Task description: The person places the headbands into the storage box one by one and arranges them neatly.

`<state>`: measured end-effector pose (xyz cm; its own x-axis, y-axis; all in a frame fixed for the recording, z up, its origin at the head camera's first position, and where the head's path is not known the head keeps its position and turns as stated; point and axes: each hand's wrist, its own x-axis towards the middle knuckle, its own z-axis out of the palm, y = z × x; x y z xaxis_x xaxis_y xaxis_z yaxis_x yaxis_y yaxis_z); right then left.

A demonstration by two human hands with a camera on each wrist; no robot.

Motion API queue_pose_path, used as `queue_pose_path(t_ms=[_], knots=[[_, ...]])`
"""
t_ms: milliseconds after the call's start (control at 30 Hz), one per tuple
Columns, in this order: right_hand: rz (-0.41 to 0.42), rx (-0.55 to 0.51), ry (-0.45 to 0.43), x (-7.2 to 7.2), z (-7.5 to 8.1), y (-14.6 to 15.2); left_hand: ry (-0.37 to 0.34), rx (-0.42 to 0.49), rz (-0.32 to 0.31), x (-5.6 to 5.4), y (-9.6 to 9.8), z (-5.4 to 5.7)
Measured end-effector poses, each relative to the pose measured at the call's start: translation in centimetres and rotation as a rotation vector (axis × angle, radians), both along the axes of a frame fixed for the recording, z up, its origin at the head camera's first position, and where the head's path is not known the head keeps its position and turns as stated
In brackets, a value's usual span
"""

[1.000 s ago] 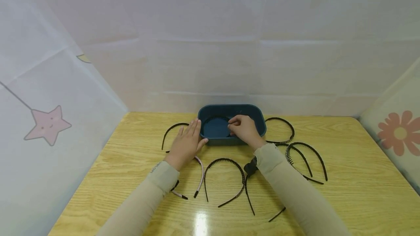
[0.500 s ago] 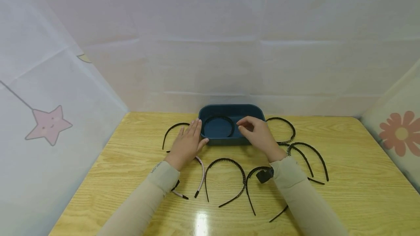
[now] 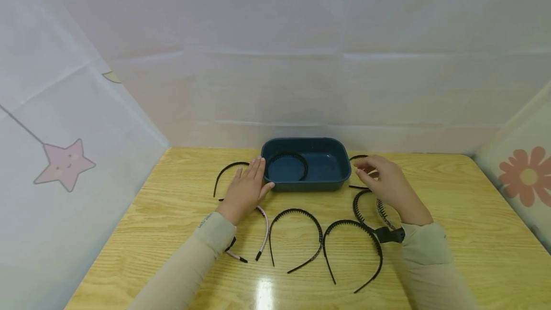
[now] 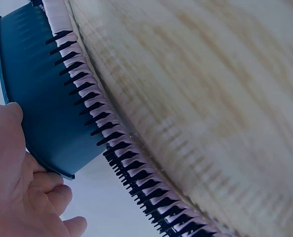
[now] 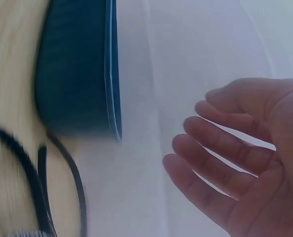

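A dark blue box (image 3: 307,187) stands at the back of the table, with a toothed black headband (image 3: 306,166) lying in its left part. My left hand (image 3: 244,190) rests against the box's left end with extended fingers, its thumb at the front wall (image 4: 53,118). Right of the box, my right hand (image 3: 389,183) hovers over another black headband (image 3: 358,187), which it partly covers. In the right wrist view nothing lies between the bent, spread fingers (image 5: 220,163). A pink headband (image 3: 265,233) lies under the left wrist.
Two black headbands, one in the middle (image 3: 297,210) and one farther right (image 3: 380,252), lie toward the front. Others (image 3: 356,204) overlap beneath the right wrist. A black headband (image 3: 217,178) sits left of the box. A pale cloth backdrop (image 3: 275,85) rises behind the table.
My right hand has withdrawn from the box and moved right, to above the headband beside it. The headband inside the box stays put. My left hand has stayed at the box.
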<state>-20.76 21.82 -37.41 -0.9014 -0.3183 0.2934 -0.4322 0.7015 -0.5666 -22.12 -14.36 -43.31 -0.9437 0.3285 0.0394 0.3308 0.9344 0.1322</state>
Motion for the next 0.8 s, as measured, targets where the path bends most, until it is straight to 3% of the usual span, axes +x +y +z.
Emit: queue_pose_path(t_ms=[200,333,800], knots=[[-0.023,0.085,0.007,0.4,-0.5,2.7,-0.007,-0.015,-0.003,0.0,0.0,0.0],[-0.060,0.101,-0.035,0.5,-1.1,4.3,-0.007,-0.015,-0.003,0.0,0.1,0.0],[-0.180,0.188,-0.143,-0.7,-3.8,9.4,-0.004,0.017,-0.004,0.1,0.0,0.1]])
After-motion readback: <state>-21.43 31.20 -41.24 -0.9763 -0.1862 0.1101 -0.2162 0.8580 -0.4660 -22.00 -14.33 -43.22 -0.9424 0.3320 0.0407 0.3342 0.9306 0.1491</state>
